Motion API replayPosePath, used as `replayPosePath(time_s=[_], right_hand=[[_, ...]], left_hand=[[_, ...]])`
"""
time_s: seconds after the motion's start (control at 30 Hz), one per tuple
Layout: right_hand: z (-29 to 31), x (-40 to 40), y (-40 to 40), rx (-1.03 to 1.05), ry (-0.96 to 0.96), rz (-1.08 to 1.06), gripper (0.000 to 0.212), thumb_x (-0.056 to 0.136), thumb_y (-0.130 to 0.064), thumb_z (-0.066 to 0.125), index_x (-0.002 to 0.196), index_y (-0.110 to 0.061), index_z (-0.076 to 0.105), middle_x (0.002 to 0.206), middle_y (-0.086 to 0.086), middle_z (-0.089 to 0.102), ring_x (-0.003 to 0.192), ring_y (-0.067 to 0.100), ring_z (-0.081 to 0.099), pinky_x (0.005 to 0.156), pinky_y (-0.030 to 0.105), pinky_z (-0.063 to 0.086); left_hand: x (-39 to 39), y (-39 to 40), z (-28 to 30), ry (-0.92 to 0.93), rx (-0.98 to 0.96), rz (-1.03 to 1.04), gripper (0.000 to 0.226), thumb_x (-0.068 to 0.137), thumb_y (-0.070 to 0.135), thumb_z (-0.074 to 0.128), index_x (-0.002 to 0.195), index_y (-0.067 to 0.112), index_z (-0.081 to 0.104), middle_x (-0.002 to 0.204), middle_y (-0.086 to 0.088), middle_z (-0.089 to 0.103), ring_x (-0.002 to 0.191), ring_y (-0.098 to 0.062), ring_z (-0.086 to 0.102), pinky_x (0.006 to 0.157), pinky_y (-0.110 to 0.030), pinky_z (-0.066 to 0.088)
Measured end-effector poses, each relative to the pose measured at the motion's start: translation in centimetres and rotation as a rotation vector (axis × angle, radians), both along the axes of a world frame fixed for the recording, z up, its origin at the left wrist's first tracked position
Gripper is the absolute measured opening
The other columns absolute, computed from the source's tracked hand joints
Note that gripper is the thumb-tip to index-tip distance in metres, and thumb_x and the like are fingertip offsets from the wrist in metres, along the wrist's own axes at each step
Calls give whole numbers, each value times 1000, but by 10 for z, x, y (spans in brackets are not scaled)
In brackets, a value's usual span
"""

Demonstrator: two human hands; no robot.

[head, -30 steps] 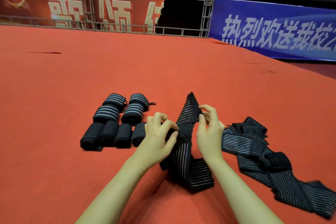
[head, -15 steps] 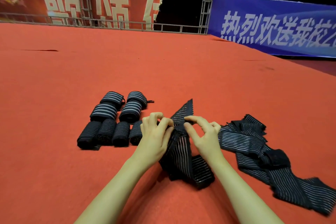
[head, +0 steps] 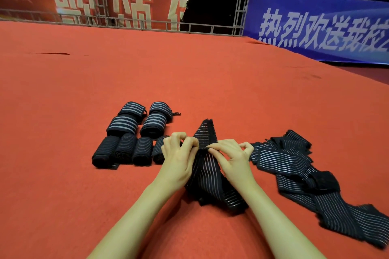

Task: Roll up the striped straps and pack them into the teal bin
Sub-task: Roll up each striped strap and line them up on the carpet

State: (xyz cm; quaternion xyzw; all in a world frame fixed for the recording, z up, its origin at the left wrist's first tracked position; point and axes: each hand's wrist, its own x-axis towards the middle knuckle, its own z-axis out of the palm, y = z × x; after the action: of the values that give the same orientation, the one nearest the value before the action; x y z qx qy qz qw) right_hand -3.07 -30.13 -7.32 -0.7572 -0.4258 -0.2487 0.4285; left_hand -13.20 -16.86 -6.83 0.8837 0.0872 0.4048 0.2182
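Left hand (head: 179, 154) and right hand (head: 232, 156) both pinch the striped strap (head: 207, 171) across its upper fold, fingers curled. Strap lies on red carpet (head: 189, 73). Rolled straps (head: 134, 132) just left of it; loose straps (head: 294, 166) right.

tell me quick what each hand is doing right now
Left hand: closed, pinching the striped strap near its far end.
Right hand: closed, pinching the same strap from the other side.

8 rolled straps (head: 134, 132) lie left of the held strap (head: 207, 166); loose straps (head: 299, 174) lie right.
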Motion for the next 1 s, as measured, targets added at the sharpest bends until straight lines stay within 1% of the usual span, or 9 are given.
replayPosePath(time_s=[0.1,0.3,0.47,0.57,0.67,0.8,0.87,0.93,1.0], right_hand=[[-1,-1,4,-16,-17,-30,21,87,-42,51,85,-34,71,89,-27,61,92,-7,53,79,28,14],[-7,3,6,-76,-20,-70,22,88,-42,49,85,-34,69,90,-20,68,91,-5,53,78,28,14],[-9,6,9,-138,-7,-186,8,82,-26,63,78,-31,68,85,-16,68,87,2,56,76,28,13],[-7,15,0,-142,46,-211,9,85,-37,60,81,-34,68,90,-19,67,91,4,59,79,30,14],[2,12,2,-123,27,-190,26,86,-51,47,84,-36,68,93,-19,67,92,2,56,82,32,17],[15,13,2,-43,-57,-193,9,88,-25,57,87,-27,66,90,-14,65,84,4,55,80,30,17],[27,16,0,29,-24,-149,13,87,-14,55,91,-22,64,92,-12,65,85,5,56,82,29,20],[43,16,-1,96,19,-91,21,86,-9,52,102,-18,62,95,-14,62,87,6,57,85,28,23],[60,13,-1,118,62,-51,32,86,-8,51,117,-17,57,92,-21,58,88,-3,51,89,26,23]], left_hand=[[-1,1,-4,-24,10,10,10,93,32,35,97,31,44,96,18,17,87,-8,21,73,-23,14],[-4,-2,-12,-34,-18,12,11,92,30,35,98,30,44,99,10,23,88,-7,20,78,-21,15],[-9,-5,-11,-66,-53,19,12,93,29,35,99,30,45,100,2,33,89,-9,22,79,-22,17],[-9,-5,-5,-88,-17,-13,11,93,30,37,99,30,45,101,7,30,89,-9,24,80,-23,19],[-8,-1,-1,-89,-9,-28,10,93,30,38,100,30,45,101,10,28,90,-10,27,79,-24,20],[-8,-3,3,-112,-6,-61,9,94,30,38,100,30,45,102,9,29,90,-10,27,81,-28,23],[-6,-3,7,-110,-6,-93,9,95,31,37,100,29,45,102,13,25,92,-12,28,84,-34,30],[-5,-2,14,-128,8,-107,9,95,30,38,100,29,45,101,10,29,93,-14,31,85,-36,32],[-2,0,21,-157,31,-101,9,95,29,38,100,28,45,102,6,32,92,-16,33,84,-34,30]])
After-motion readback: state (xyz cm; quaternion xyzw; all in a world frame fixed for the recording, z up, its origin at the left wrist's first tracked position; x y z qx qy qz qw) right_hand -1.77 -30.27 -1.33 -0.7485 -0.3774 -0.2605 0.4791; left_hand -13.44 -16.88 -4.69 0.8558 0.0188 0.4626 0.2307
